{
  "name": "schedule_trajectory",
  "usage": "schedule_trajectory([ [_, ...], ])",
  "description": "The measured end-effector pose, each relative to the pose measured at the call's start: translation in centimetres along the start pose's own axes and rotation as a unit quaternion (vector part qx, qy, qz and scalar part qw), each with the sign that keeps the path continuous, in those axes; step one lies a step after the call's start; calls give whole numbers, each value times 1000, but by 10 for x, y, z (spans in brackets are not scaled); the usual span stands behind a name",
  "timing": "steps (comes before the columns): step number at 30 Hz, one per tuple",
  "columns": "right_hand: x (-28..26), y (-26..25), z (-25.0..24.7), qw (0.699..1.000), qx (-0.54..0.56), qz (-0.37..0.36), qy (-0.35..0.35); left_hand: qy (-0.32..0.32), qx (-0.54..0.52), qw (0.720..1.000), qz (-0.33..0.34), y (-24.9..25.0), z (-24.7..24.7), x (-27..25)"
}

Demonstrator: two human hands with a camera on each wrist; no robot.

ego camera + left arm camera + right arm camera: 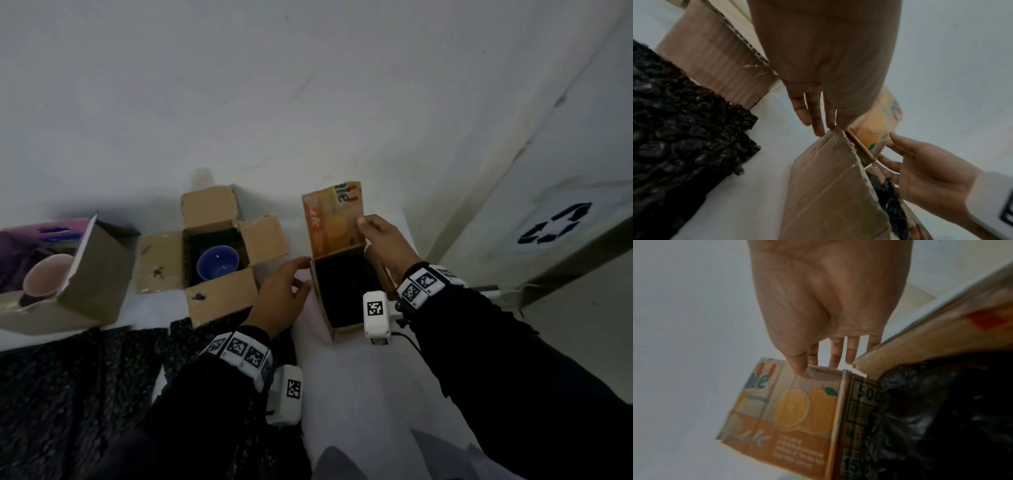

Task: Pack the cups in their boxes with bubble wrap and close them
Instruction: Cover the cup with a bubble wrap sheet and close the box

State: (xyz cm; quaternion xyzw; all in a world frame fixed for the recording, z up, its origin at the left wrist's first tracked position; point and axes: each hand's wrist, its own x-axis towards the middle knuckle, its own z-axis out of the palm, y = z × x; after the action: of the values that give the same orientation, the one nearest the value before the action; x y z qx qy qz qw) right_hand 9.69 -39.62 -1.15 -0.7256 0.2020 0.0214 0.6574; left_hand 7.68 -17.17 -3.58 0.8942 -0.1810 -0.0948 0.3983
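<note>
The orange-printed box (346, 291) stands nearest, its mouth filled with black bubble wrap (931, 418); a loose sheet of bubble wrap (85, 377) lies left of it; the left hand (279, 298) rests straight fingers against that box's left wall, gripping nothing; the right hand (385, 243) pinches the edge of its raised printed flap (334, 219) between thumb and fingers; left of this box an open brown box (209, 257) holds a blue cup (217, 263); further left a third box (92, 274) holds a pink cup (46, 275).
</note>
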Motion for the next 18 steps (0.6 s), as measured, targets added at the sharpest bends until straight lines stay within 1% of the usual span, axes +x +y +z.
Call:
schedule_trajectory([
  [2,-10,4,-10,991,-116,-54,40,39,-7,999,-11,2,-1,1],
  [3,-15,9,-16,988,-130,-69,42,61,-16,998,-19,4,0,1],
  [4,-26,10,-20,991,-105,-80,34,81,-31,996,-27,7,0,0],
  [5,-37,12,-24,995,-64,-73,19,95,-58,993,-38,12,1,0],
  [7,-65,10,-30,998,-14,-63,-6,109,-156,980,-64,25,4,-4],
  [9,-86,12,-34,998,16,-56,-9,103,-247,960,-89,36,7,-9],
  [11,-100,13,-35,997,74,-25,4,88,-276,953,-91,39,13,-14],
  [13,-110,17,-35,995,103,3,7,65,-272,955,-95,39,17,-19],
  [15,-118,24,-33,996,88,10,13,47,-259,960,-93,38,21,-24],
  [18,-132,34,-29,994,96,39,35,35,-228,969,-86,36,24,-33],
])
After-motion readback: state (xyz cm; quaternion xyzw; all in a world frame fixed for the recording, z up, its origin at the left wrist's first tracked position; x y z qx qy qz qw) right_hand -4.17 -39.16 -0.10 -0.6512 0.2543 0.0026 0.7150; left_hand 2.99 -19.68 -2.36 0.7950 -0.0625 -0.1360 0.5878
